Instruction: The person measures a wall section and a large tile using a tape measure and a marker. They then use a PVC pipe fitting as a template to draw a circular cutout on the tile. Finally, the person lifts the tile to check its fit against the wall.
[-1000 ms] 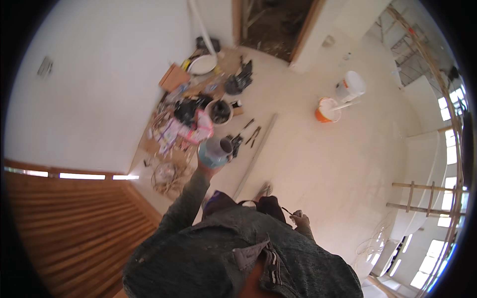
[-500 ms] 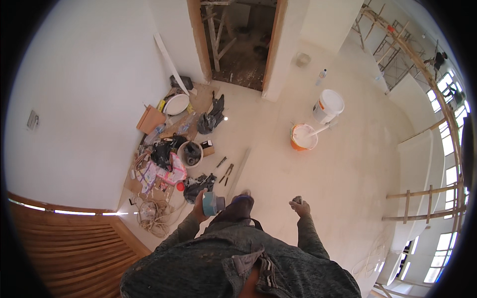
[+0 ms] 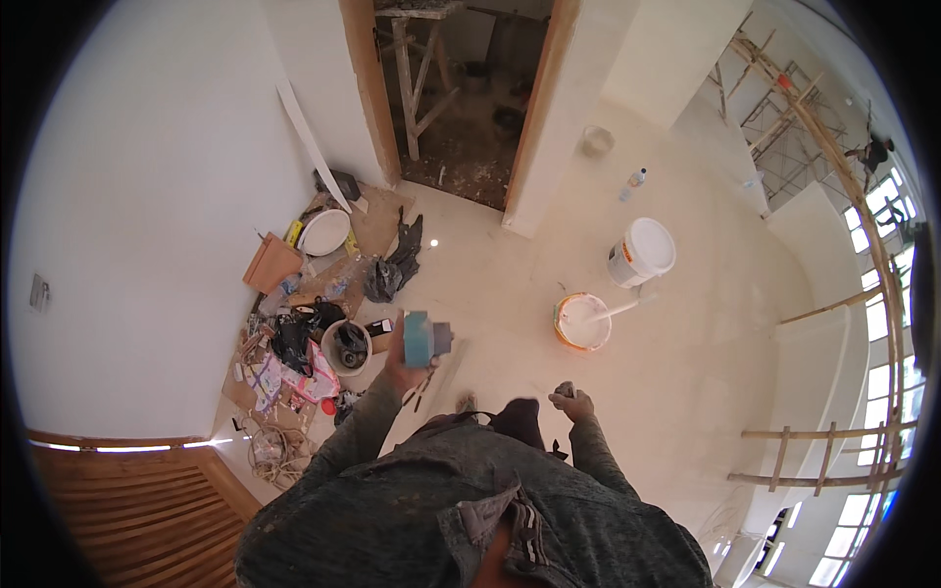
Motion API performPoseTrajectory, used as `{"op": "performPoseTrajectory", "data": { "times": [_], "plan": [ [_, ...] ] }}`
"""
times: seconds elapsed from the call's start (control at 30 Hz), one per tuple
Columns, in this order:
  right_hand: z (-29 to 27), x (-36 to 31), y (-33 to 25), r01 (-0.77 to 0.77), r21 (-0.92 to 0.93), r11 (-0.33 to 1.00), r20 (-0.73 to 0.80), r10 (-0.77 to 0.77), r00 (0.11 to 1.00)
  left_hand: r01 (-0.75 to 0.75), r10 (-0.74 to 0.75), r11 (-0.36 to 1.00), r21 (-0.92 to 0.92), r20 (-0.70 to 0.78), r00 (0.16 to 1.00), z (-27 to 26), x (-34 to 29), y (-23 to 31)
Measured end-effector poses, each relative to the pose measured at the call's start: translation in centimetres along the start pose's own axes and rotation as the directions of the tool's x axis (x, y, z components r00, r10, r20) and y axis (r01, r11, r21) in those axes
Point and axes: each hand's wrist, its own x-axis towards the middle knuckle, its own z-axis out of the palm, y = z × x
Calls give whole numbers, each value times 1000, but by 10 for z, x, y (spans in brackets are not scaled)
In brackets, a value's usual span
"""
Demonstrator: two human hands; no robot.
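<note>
Fingers of the left hand (image 3: 400, 355) wrap around a teal cylindrical object (image 3: 420, 339), holding it raised in front of the chest, above the floor; a dark grey part sticks out of its right side. What exactly the object is cannot be told at this size. The right hand (image 3: 571, 402) is lower and well apart from it, curled into a loose fist around something small and dark that is too small to make out.

Below the left hand, on the pale floor (image 3: 686, 392), lies a heap of clutter against the white wall: a grey bucket (image 3: 348, 348), black bags (image 3: 294, 338), pink scraps, a coil of cable (image 3: 274, 451) and a white basin (image 3: 324, 232) beside an orange-brown box (image 3: 272, 263). To the right of the teal object stands an open orange tub (image 3: 582, 321) of white paint with a stick in it, and beyond it a closed white pail (image 3: 642, 251). A wooden-framed doorway (image 3: 461, 98) opens further off.
</note>
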Motion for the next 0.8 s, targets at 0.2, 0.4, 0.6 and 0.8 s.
{"op": "performPoseTrajectory", "data": {
  "times": [0.2,0.4,0.6,0.8],
  "plan": [
    [-13,111,12,-49,-96,994,-58,44,997,-81,82,993,85,-8,997,72,108,32],
    [-45,211,-80,119,104,987,141,-133,981,-82,82,997,12,9,997,93,204,66],
    [-88,333,-193,251,-129,959,46,-247,968,-162,161,986,37,22,987,155,313,120],
    [-89,430,-354,378,-253,891,231,-324,918,-305,310,950,-69,86,947,178,386,188]
  ]
}}
